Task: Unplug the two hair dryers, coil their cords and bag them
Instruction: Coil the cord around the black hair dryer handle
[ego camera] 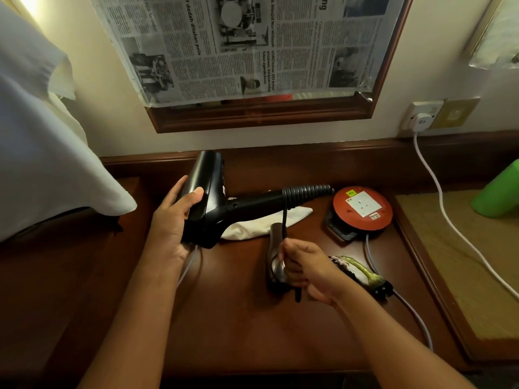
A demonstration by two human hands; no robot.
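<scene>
A black hair dryer [213,197] is held above the wooden desk [224,318], its body gripped by my left hand [174,220] and its handle pointing right. Its black cord [284,220] is partly wound around the handle end and drops down to my right hand [303,270], which pinches it. A second, dark brown hair dryer [273,256] lies on the desk just under my right hand. A white cloth bag [266,223] lies flat on the desk behind it, below the black dryer.
A round red extension reel [362,209] with a socket sits at the right, its grey cable running toward me. A white plug [420,120] sits in the wall socket with a white cable trailing right. A green object [497,195] and white cloth [42,153] flank the desk.
</scene>
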